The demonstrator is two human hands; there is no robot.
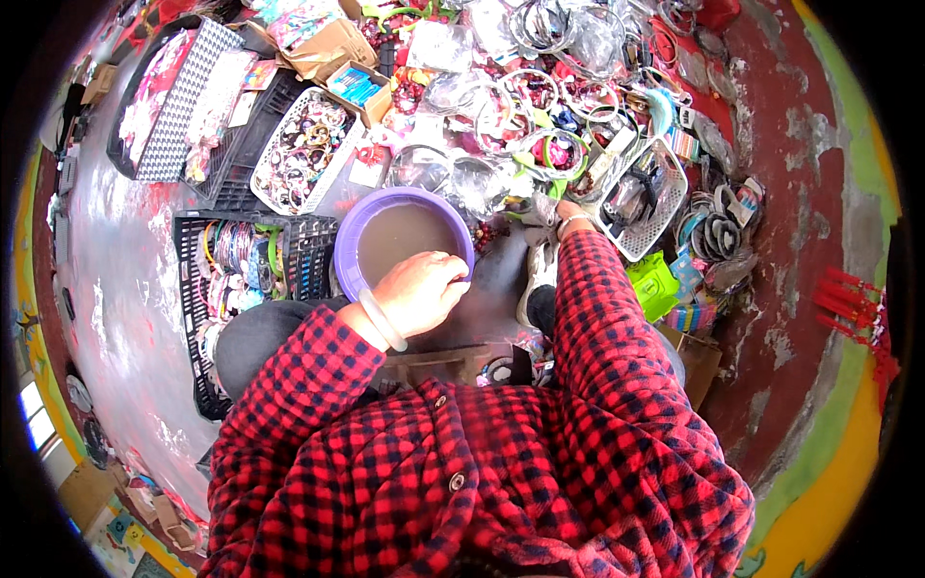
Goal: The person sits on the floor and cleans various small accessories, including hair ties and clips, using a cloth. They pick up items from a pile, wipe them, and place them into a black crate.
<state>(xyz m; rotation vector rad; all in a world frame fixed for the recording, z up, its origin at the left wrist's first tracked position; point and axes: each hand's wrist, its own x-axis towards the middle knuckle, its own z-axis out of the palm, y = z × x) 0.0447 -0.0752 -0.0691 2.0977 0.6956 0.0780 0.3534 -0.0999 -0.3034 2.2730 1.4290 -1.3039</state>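
Observation:
A purple plastic basin (349, 241) with murky brown water stands in front of me, left of the middle. My left hand (421, 294), with a pale bangle at its wrist, is over the basin's near right side. Its fingers are curled together by the rim; anything between them is hidden. My right arm reaches forward to the edge of a pile of goods. There my right hand (572, 212) is closed at a crumpled grey cloth-like piece (541, 208), beside a white basket. Its fingertips are mostly hidden.
The white basket (667, 214) holds dark accessories. Plastic-wrapped hair hoops (504, 120) lie heaped ahead. A black crate (193, 299) of headbands and a white basket (332, 169) of hair ties stand left. A green packet (653, 287) lies right of my forearm.

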